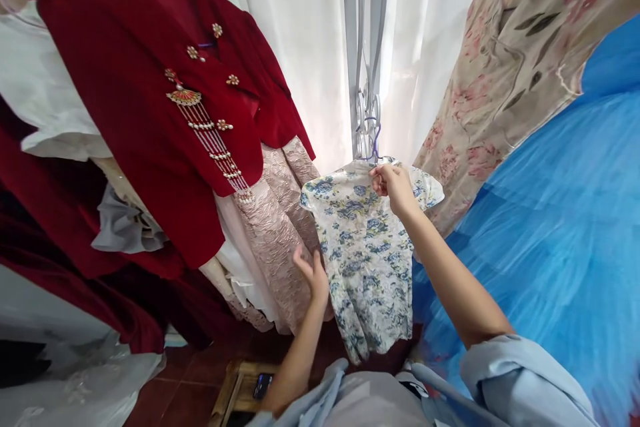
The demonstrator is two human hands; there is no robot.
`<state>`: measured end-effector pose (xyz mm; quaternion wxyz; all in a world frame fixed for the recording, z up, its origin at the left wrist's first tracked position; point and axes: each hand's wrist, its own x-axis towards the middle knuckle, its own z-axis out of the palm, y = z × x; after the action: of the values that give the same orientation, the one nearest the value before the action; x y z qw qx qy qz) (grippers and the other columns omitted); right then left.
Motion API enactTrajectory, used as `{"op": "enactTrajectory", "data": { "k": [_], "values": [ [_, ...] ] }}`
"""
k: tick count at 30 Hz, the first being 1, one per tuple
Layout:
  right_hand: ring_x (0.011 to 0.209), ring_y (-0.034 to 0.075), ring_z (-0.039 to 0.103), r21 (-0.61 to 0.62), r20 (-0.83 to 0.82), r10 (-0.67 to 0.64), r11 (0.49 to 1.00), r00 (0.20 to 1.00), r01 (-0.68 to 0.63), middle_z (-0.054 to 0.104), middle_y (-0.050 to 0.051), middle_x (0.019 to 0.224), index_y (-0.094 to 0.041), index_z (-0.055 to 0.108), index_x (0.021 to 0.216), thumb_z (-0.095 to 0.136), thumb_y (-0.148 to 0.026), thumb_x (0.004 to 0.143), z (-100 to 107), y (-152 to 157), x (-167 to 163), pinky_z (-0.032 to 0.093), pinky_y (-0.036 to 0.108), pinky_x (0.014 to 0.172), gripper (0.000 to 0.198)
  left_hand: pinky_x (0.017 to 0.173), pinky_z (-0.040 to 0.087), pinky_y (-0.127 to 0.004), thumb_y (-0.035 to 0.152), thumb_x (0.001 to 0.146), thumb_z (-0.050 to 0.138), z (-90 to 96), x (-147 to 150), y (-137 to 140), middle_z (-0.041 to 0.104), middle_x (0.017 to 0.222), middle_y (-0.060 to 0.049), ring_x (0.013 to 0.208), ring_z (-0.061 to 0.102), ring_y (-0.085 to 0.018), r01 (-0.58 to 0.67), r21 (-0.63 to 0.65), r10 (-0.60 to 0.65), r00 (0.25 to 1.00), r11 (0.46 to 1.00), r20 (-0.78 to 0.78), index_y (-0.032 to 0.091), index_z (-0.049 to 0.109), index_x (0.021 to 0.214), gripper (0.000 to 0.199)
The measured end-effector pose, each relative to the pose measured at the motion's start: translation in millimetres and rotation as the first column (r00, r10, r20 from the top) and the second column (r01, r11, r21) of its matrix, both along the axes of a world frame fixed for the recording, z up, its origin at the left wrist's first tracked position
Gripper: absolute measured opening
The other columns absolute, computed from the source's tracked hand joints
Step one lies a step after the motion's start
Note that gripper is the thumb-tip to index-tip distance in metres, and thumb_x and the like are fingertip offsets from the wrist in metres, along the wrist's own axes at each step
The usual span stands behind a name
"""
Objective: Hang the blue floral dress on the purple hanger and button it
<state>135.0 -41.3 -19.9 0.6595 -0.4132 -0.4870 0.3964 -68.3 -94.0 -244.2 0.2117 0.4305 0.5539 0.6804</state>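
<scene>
A white dress with blue and green flowers (363,247) hangs in front of me from a purple hanger (374,147), which is hooked on a grey metal rack (364,80). My right hand (393,188) is at its neckline, thumb and fingers pinched on the cloth near the hanger. My left hand (313,275) is beside the dress's left edge, fingers spread, holding nothing. Behind that hand hangs a pale pink textured skirt (277,240).
At the left hangs a dark red velvet jacket (150,100) with a beaded tassel (213,140). To the right are a beige floral dress (480,100) and a wide blue tulle gown (550,227). A phone (263,385) lies on a wooden stool (245,387) below.
</scene>
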Motion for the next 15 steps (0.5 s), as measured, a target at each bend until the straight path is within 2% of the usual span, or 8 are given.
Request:
{"op": "enactTrajectory", "data": {
  "k": [2, 3, 5, 7, 9, 11, 13, 15],
  "values": [
    [0.036, 0.009, 0.041, 0.040, 0.012, -0.016, 0.999, 1.000, 0.015, 0.054, -0.005, 0.044, -0.019, 0.061, 0.071, 0.053, -0.031, 0.081, -6, -3, -3, 0.028, 0.020, 0.038, 0.018, 0.113, 0.038, -0.042, 0.044, 0.099, 0.043, 79.7, 5, 24, 0.051, 0.137, -0.016, 0.134, 0.047, -0.025, 0.099, 0.300, -0.034, 0.976, 0.949, -0.215, 0.021, 0.049, 0.126, 0.036],
    [0.036, 0.009, 0.041, 0.059, 0.020, -0.021, 0.998, 1.000, 0.020, 0.054, -0.005, 0.044, -0.019, 0.061, 0.071, 0.053, -0.032, 0.082, -8, -5, -5, 0.029, 0.020, 0.039, 0.018, 0.110, 0.041, -0.042, 0.041, 0.101, 0.041, 119.3, 12, 34, 0.058, 0.127, -0.014, 0.127, 0.053, -0.025, 0.236, 0.365, -0.102, 0.931, 0.901, -0.350, 0.020, 0.055, 0.120, 0.031],
    [0.037, 0.009, 0.042, 0.092, 0.048, -0.024, 0.996, 0.999, 0.020, 0.054, -0.006, 0.045, -0.019, 0.061, 0.071, 0.054, -0.034, 0.084, -10, -10, -7, 0.031, 0.021, 0.040, 0.021, 0.106, 0.044, -0.040, 0.036, 0.099, 0.049, 189.5, 29, 53, 0.065, 0.113, -0.011, 0.115, 0.059, -0.023, 0.495, 0.313, -0.238, 0.766, 0.811, -0.597, 0.020, 0.063, 0.108, 0.023],
    [0.038, 0.009, 0.043, 0.125, 0.082, -0.033, 0.992, 0.996, 0.022, 0.054, -0.005, 0.046, -0.019, 0.060, 0.069, 0.055, -0.036, 0.086, -11, -15, -8, 0.032, 0.022, 0.042, 0.024, 0.099, 0.046, -0.037, 0.030, 0.096, 0.052, 240.1, 49, 67, 0.068, 0.099, -0.008, 0.103, 0.062, -0.022, 0.645, 0.146, -0.343, 0.568, 0.750, -0.748, 0.018, 0.067, 0.097, 0.019],
    [0.039, 0.009, 0.042, 0.142, 0.111, -0.055, 0.989, 0.992, 0.039, 0.055, -0.005, 0.047, -0.019, 0.059, 0.067, 0.054, -0.037, 0.087, -14, -19, -8, 0.033, 0.022, 0.043, 0.027, 0.085, 0.048, -0.032, 0.027, 0.095, 0.051, 268.2, 66, 77, 0.066, 0.081, -0.004, 0.085, 0.062, -0.020, 0.716, -0.076, -0.452, 0.351, 0.694, -0.820, 0.016, 0.067, 0.082, 0.023],
    [0.039, 0.009, 0.042, 0.145, 0.134, -0.092, 0.987, 0.987, 0.072, 0.054, -0.005, 0.047, -0.020, 0.058, 0.066, 0.052, -0.035, 0.088, -19, -21, -9, 0.032, 0.023, 0.043, 0.028, 0.072, 0.045, -0.028, 0.024, 0.095, 0.047, 277.7, 78, 84, 0.060, 0.068, -0.002, 0.070, 0.057, -0.017, 0.723, -0.231, -0.511, 0.192, 0.651, -0.838, 0.015, 0.064, 0.071, 0.031],
    [0.041, 0.010, 0.041, 0.161, 0.146, -0.156, 0.978, 0.977, 0.132, 0.052, -0.005, 0.046, -0.020, 0.054, 0.062, 0.049, -0.032, 0.089, -26, -22, -11, 0.032, 0.023, 0.045, 0.030, 0.066, 0.040, -0.027, 0.023, 0.095, 0.046, 275.4, 85, 89, 0.059, 0.066, -0.002, 0.065, 0.053, -0.016, 0.703, -0.259, -0.487, 0.142, 0.663, -0.862, 0.015, 0.063, 0.068, 0.033],
    [0.043, 0.010, 0.040, 0.191, 0.136, -0.243, 0.958, 0.961, 0.215, 0.048, -0.005, 0.044, -0.021, 0.048, 0.055, 0.047, -0.028, 0.088, -35, -21, -14, 0.032, 0.023, 0.047, 0.033, 0.066, 0.038, -0.027, 0.022, 0.094, 0.047, 267.9, 90, 91, 0.062, 0.071, -0.003, 0.068, 0.054, -0.016, 0.681, -0.216, -0.426, 0.154, 0.699, -0.891, 0.014, 0.065, 0.071, 0.029]
  ]
}}
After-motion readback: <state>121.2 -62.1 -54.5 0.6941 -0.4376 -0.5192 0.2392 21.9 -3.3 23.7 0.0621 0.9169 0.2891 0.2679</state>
